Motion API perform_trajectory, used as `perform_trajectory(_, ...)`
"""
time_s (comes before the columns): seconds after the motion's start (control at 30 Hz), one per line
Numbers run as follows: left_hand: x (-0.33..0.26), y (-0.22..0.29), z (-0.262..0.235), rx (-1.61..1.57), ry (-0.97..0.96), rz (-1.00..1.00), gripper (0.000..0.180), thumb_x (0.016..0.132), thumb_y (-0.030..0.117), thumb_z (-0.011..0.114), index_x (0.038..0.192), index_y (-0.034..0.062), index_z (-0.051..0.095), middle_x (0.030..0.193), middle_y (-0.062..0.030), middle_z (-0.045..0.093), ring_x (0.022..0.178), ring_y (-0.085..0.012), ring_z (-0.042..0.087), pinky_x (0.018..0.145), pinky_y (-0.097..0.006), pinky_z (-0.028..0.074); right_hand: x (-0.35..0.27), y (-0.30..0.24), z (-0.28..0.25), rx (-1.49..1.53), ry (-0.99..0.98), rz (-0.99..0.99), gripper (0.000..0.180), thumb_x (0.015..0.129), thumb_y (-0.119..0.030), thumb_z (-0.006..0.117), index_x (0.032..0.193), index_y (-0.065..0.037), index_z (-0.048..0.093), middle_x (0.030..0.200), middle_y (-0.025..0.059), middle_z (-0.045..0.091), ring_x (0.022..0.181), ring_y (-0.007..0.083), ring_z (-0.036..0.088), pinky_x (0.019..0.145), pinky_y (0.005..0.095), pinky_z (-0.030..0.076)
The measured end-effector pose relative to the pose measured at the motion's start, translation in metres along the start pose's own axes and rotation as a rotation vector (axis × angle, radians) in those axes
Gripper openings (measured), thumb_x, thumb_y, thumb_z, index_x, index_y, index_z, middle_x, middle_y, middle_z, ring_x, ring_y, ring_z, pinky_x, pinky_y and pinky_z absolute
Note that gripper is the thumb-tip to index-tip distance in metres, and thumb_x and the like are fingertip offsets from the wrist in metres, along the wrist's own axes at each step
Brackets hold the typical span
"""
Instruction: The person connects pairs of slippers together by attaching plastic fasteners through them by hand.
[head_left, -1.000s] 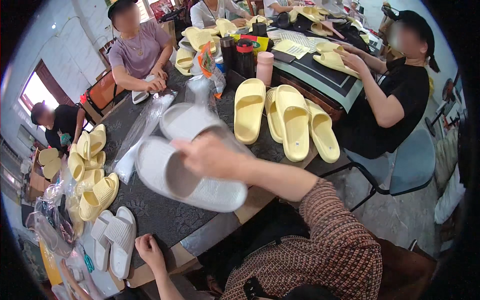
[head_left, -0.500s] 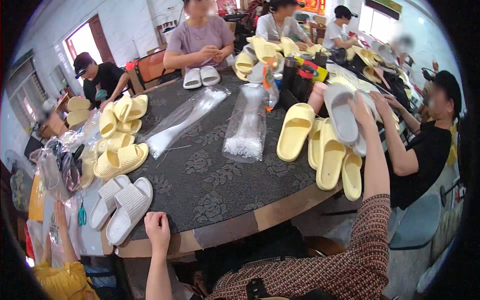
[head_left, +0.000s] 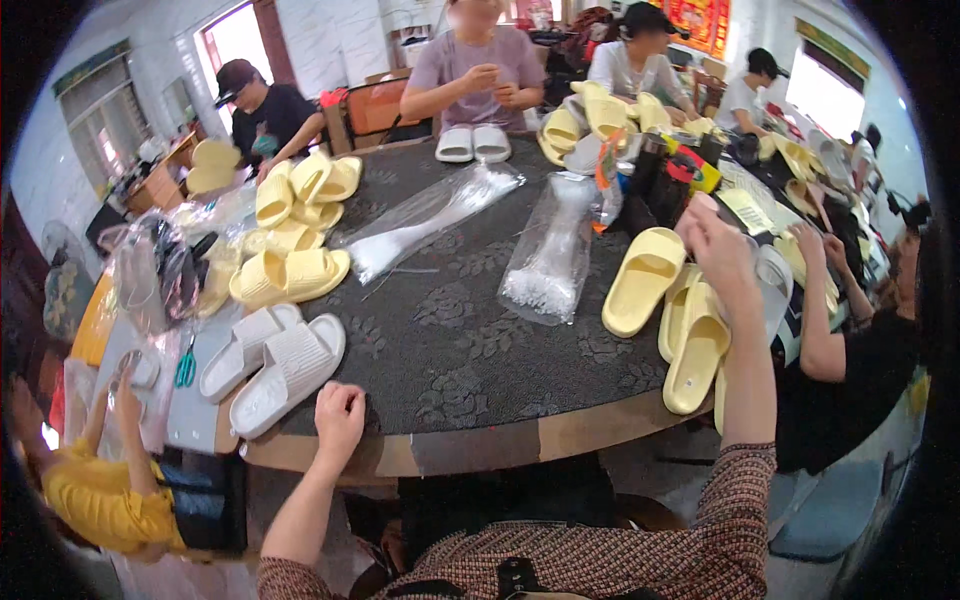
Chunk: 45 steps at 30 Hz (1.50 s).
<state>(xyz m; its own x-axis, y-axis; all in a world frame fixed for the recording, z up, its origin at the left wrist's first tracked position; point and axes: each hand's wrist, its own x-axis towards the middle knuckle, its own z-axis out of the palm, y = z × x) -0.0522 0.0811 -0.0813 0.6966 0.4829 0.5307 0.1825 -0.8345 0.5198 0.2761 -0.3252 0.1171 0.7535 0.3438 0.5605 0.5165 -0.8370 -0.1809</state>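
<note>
slippers (head_left: 303,362) lie paired left of the empty, curled left hand (head_left: 341,414), probably to stay matched; a grey slipper (head_left: 775,285) sits beside the right hand (head_left: 715,245), whose grip i cannot tell.

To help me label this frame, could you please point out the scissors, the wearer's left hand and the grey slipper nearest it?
Scissors (head_left: 185,371): head view, teal handles.
Left hand (head_left: 340,414): head view, middle of the hand.
Grey slipper (head_left: 300,358): head view, ribbed strap.
</note>
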Motion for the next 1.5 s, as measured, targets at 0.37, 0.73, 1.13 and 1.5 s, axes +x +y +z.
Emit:
perform_trajectory(0.37, 0.113, 0.010, -0.057, 0.153, -0.258, 0.016, 0.019, 0.082, 0.017, 0.058, 0.090, 0.0013, 0.065, 0.090, -0.0214, 0.061, 0.086, -0.0378, 0.059, 0.077, -0.044, 0.048, -0.091, -0.174, 0.128, 1.248, -0.673, -0.185, 0.017, 0.090, -0.007, 0.055, 0.102, 0.002, 0.064, 0.079, 0.0055, 0.068, 0.072, 0.0106, 0.064, 0.066, 0.0248, 0.052)
perform_trajectory(0.73, 0.227, -0.096, -0.049, 0.658, -0.127, -0.364, 0.048, 0.080, 0.034, 0.062, 0.116, 0.0030, 0.055, 0.120, -0.0245, 0.052, 0.112, -0.0396, 0.051, 0.094, -0.046, 0.043, -0.113, -0.165, 0.160, 0.979, -0.393, -0.452, 0.015, 0.083, -0.006, 0.062, 0.097, -0.003, 0.066, 0.081, 0.0093, 0.068, 0.072, 0.0210, 0.065, 0.070, 0.0311, 0.049)
perform_trajectory(1.13, 0.247, -0.170, -0.036, 0.615, -0.100, -0.835, 0.075, 0.079, 0.045, 0.063, 0.140, 0.0143, 0.031, 0.136, -0.0249, 0.041, 0.127, -0.0391, 0.039, 0.101, -0.049, 0.035, -0.109, -0.161, 0.160, 0.795, -0.067, -0.682, 0.014, 0.077, -0.007, 0.067, 0.091, -0.005, 0.063, 0.073, 0.0060, 0.063, 0.070, 0.0223, 0.060, 0.074, 0.0350, 0.043)
perform_trajectory(1.5, 0.250, -0.156, -0.087, 0.241, 0.265, -0.553, 0.073, 0.070, 0.046, 0.062, 0.127, 0.0022, 0.052, 0.120, -0.0194, 0.059, 0.113, -0.0326, 0.055, 0.096, -0.043, 0.040, -0.108, -0.167, 0.159, 0.860, 0.013, -0.667, 0.018, 0.077, -0.006, 0.066, 0.095, -0.005, 0.062, 0.078, 0.0077, 0.064, 0.073, 0.0236, 0.060, 0.076, 0.0367, 0.043)
